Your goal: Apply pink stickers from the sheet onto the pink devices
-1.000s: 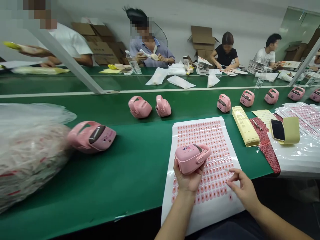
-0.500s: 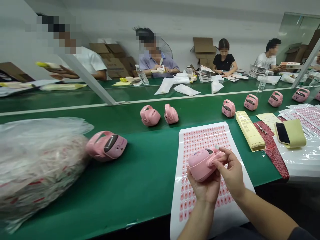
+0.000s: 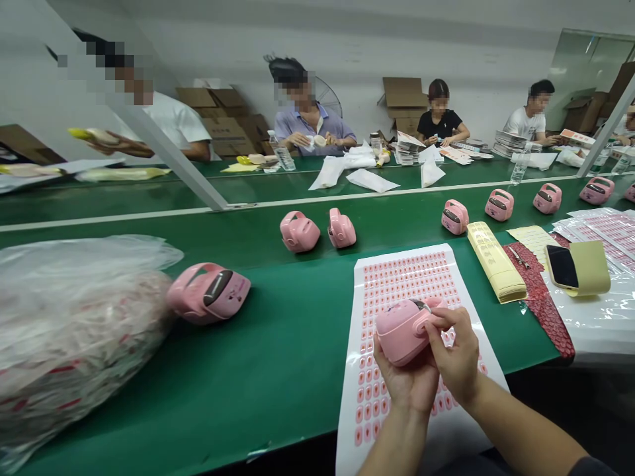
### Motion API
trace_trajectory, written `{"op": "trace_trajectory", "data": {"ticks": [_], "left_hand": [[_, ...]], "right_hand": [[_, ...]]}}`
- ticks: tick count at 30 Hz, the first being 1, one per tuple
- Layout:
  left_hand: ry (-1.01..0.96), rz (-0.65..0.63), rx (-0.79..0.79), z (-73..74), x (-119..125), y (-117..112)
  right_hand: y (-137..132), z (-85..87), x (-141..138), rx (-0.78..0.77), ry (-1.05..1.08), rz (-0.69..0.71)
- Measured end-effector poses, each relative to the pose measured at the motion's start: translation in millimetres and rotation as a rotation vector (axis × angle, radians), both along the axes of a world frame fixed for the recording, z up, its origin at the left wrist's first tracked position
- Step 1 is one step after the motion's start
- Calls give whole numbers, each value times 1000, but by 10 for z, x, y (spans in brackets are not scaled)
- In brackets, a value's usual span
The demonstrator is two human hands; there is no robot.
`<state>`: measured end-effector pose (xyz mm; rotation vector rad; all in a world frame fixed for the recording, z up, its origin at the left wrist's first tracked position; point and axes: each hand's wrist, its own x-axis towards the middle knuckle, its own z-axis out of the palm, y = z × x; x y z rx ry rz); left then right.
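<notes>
My left hand [image 3: 404,380] grips a small pink handheld device [image 3: 401,325] from below, just above a white sheet of pink stickers [image 3: 391,277] on the green belt. My right hand [image 3: 454,354] is curled against the device's right side, thumb and fingers pressing on its handle end. What lies under the fingertips is hidden.
A similar pink device [image 3: 211,294] lies at left beside a clear plastic bag [image 3: 69,324]. Several more pink devices [image 3: 298,232] sit along the green conveyor [image 3: 278,350]. A yellow sticker stack [image 3: 496,262], a phone [image 3: 562,266] and more sheets lie at right. Other people work across the belt.
My right hand left the sticker sheet, rose to the device and now presses against its right end. The device sits slightly lower in my left hand.
</notes>
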<state>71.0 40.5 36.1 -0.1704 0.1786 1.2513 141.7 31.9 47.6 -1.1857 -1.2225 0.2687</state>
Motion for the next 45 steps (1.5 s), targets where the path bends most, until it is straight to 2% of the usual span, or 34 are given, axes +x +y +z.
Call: {"op": "trace_trajectory", "data": {"ticks": [3, 6, 11, 14, 17, 20, 23, 25, 29, 33, 36, 39, 41, 43, 45], "left_hand": [[-25, -43, 82, -38, -34, -5], [-36, -40, 184, -96, -60, 0], [-56, -60, 157, -149, -33, -16], [-53, -92, 136, -142, -22, -34], [8, -82, 166, -181, -81, -20], [123, -12, 216, -306, -210, 23], [303, 175, 203, -439, -329, 64], [443, 297, 152, -475, -358, 78], [619, 343, 72, -415, -319, 76], [613, 320, 72, -341, -299, 73], [604, 309, 59, -346, -314, 79], [633, 320, 24, -397, -318, 71], [659, 324, 3, -443, -317, 48], [718, 301, 5, -481, -324, 14], [852, 259, 104, -497, -349, -22]], "right_hand": [[-15, -41, 87, 162, -280, -64], [-37, -41, 168, 210, -326, -105], [4, 11, 153, -3, -221, -16], [91, -20, 137, -111, -202, 58], [116, -174, 252, -209, -152, 117], [-56, -453, 485, -261, -136, 160], [-389, -757, 698, -227, -235, 264], [-593, -896, 768, -189, -342, 313], [-742, -955, 744, -137, -484, 308], [-703, -944, 684, -82, -585, 289], [-737, -1021, 675, -50, -616, 292], [-805, -1120, 664, -95, -511, 298], [-803, -1118, 660, -193, -324, 326], [-732, -1003, 677, -309, -79, 362], [-600, -758, 716, -399, 156, 399]]}}
